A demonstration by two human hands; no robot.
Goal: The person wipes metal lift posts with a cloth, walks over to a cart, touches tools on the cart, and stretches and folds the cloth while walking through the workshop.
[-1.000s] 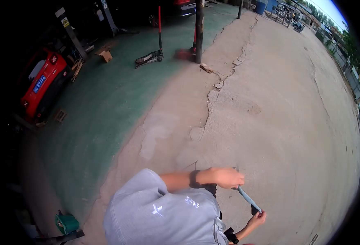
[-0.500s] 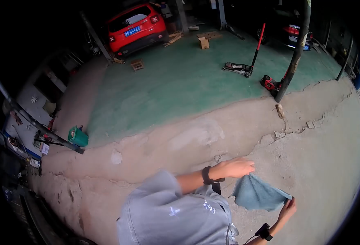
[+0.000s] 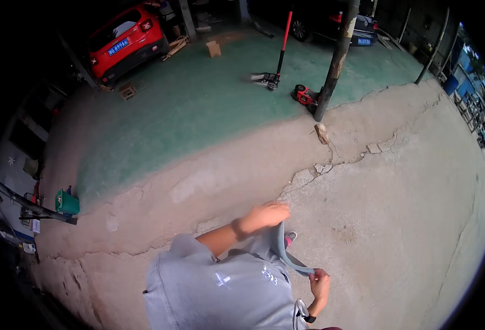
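Note:
A blue-grey cloth [image 3: 284, 247] hangs in a narrow curved band between my two hands. My left hand [image 3: 269, 214], the upper one, has its fingers closed on one end. Lower and to the right, my right hand [image 3: 319, 283] pinches the other end, with a black band on that wrist. The cloth sags beside the front of my grey shirt [image 3: 215, 280]. Part of a shoe [image 3: 290, 237] with pink on it shows just beyond the cloth. My left fingertips are partly hidden.
A red car [image 3: 127, 41] and a dark car [image 3: 358, 33] stand at the back. On the green floor are a floor jack [image 3: 267, 80], a red machine [image 3: 307, 98] and a carton [image 3: 214, 49]. A pole [image 3: 336, 66] rises near a cracked concrete edge. A green bin [image 3: 67, 203] is at left.
The cloth was spread wide half a second ago and is now a narrow band. Both hands have moved left in view. The camera view has swung about.

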